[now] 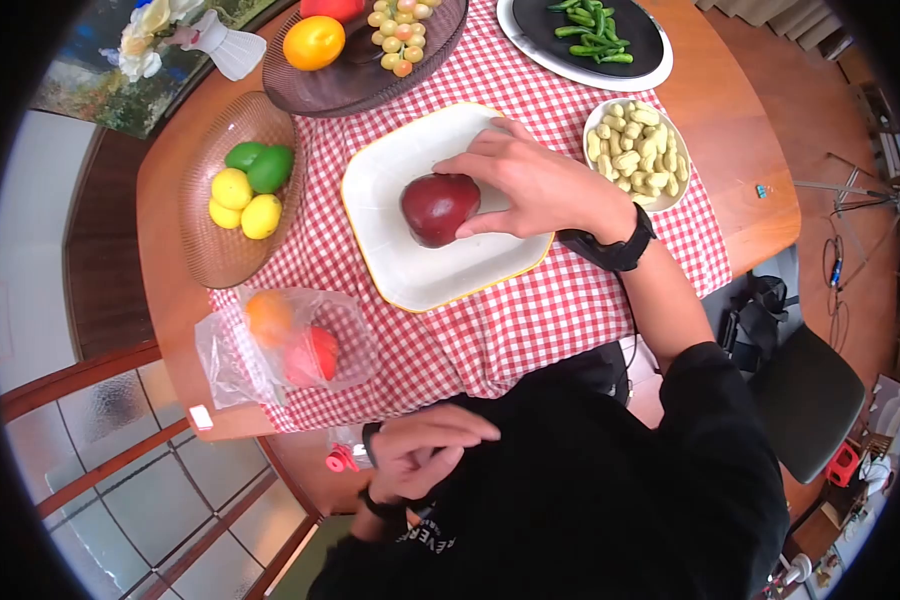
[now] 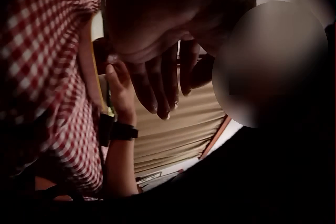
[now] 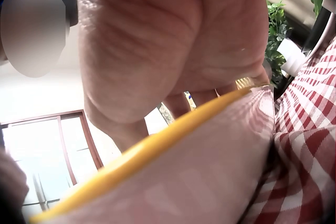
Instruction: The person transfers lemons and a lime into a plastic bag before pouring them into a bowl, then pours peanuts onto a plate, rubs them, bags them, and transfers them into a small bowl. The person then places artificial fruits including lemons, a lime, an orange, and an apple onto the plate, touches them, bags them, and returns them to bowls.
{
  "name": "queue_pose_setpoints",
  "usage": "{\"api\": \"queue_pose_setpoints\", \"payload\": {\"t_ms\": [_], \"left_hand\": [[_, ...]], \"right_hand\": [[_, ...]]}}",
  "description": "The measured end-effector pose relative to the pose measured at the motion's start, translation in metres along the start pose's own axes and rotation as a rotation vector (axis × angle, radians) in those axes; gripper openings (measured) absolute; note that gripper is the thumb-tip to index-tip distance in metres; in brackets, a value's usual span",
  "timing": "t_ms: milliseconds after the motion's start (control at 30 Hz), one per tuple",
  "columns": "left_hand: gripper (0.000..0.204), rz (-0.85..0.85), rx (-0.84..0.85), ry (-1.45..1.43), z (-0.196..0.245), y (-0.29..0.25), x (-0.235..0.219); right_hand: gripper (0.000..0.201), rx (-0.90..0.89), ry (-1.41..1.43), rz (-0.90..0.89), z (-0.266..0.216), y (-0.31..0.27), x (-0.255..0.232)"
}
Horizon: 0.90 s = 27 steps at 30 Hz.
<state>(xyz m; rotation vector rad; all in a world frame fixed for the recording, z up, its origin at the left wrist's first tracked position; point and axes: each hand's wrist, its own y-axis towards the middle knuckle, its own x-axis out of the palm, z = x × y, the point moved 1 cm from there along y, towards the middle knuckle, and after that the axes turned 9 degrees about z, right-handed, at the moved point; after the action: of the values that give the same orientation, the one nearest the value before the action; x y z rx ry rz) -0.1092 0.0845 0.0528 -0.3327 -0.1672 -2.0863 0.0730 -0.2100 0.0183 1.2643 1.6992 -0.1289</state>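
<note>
Gripping a dark red fruit (image 1: 438, 207) from the side, fingers and thumb curled round it, the person's right hand (image 1: 530, 185) holds it on a square white plate (image 1: 400, 265) with a yellow rim, which sits near the middle of a red-and-white checked cloth (image 1: 530, 320). The cloth runs across a rounded wooden worktop (image 1: 165, 290) and hangs over its near edge. The left hand (image 1: 425, 455) is drawn back against the person's dark top, below the worktop's edge, fingers loosely bent and holding nothing. Near that edge lies a clear plastic bag (image 1: 280, 345) with an orange fruit and a red one inside. To the left, an amber glass dish (image 1: 205, 245) carries yellow lemons (image 1: 240, 200) and green limes (image 1: 260, 165); a dark ribbed platter (image 1: 360, 80) beyond it bears an orange (image 1: 313, 42) and a bunch of pale grapes (image 1: 400, 30). On the far right stand a black plate of green beans (image 1: 595, 30) and a white bowl of peanuts (image 1: 635, 150). Around the worktop, the head view shows pale floor tiles at lower left, a red-brown wooden frame with frosted panes, and a dark chair (image 1: 805, 395) at right amid cables and a stand. The right wrist view looks up past the plate's yellow rim at the palm, with a window and leafy green plant (image 3: 277, 35) behind.
</note>
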Motion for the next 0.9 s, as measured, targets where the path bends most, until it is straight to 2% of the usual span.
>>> {"api": "queue_pose_setpoints", "payload": {"t_ms": [67, 133, 167, 200, 267, 333, 400, 433, 500, 600, 633, 667, 733, 800, 833, 867, 900], "left_hand": [[0.020, 0.203, -0.205, -0.037, -0.039, -0.054, -0.015], [0.018, 0.548, -0.189, -0.218, -0.087, -0.108, -0.042], [0.023, 0.646, -0.175, -0.343, -0.120, -0.146, -0.069], [0.023, 0.660, -0.166, -0.326, -0.133, -0.155, -0.087], [0.035, 1.025, -0.221, -0.811, -0.137, -0.166, -0.100], [0.046, 1.253, -0.159, -0.900, -0.126, -0.138, -0.107], [0.047, 1.068, -0.036, -0.866, -0.121, -0.121, -0.124], [0.047, 1.083, -0.022, -0.877, -0.132, -0.130, -0.147], [0.050, 1.042, -0.018, -0.331, -0.162, -0.156, -0.197], [0.050, 1.116, 0.030, -0.366, -0.155, -0.142, -0.172], [0.049, 0.849, 0.164, -0.762, -0.145, -0.140, -0.168], [0.049, 0.861, 0.164, -0.761, -0.128, -0.129, -0.155], [0.050, 1.316, 0.051, -0.922, -0.109, -0.109, -0.132], [0.052, 1.386, 0.029, -0.881, -0.125, -0.114, -0.144], [0.052, 1.352, -0.127, -0.226, -0.147, -0.130, -0.165], [0.051, 1.218, -0.272, 0.416, -0.151, -0.130, -0.169], [0.049, 1.163, -0.178, 0.554, -0.156, -0.129, -0.173]], "right_hand": [[0.062, -0.006, 0.004, 0.030, 0.002, -0.001, 0.001], [0.067, 0.056, 0.016, -0.043, -0.002, 0.001, -0.002], [0.067, 0.056, 0.023, -0.033, -0.003, 0.000, -0.002], [0.067, 0.043, 0.040, -0.025, -0.002, 0.000, -0.002], [0.064, 0.033, 0.021, -0.002, -0.002, 0.000, 0.001], [0.064, 0.029, 0.040, -0.011, -0.004, -0.002, 0.002], [0.064, 0.002, -0.038, 0.037, -0.003, -0.001, 0.002], [0.064, 0.002, -0.041, 0.029, -0.005, -0.001, 0.001], [0.064, -0.009, -0.020, 0.027, -0.005, 0.000, 0.001], [0.063, -0.009, 0.009, 0.020, -0.005, 0.002, 0.001], [0.063, -0.020, -0.004, 0.032, -0.004, 0.002, 0.001], [0.063, -0.026, -0.016, 0.043, -0.005, 0.000, 0.001], [0.062, -0.024, -0.037, 0.012, -0.006, 0.000, 0.001], [0.062, -0.036, -0.056, 0.028, -0.004, 0.000, 0.002], [0.062, -0.042, -0.069, 0.026, -0.004, 0.000, 0.002], [0.062, -0.037, -0.067, 0.017, -0.004, -0.002, 0.003], [0.063, -0.043, -0.066, 0.023, -0.004, -0.001, 0.002]]}}
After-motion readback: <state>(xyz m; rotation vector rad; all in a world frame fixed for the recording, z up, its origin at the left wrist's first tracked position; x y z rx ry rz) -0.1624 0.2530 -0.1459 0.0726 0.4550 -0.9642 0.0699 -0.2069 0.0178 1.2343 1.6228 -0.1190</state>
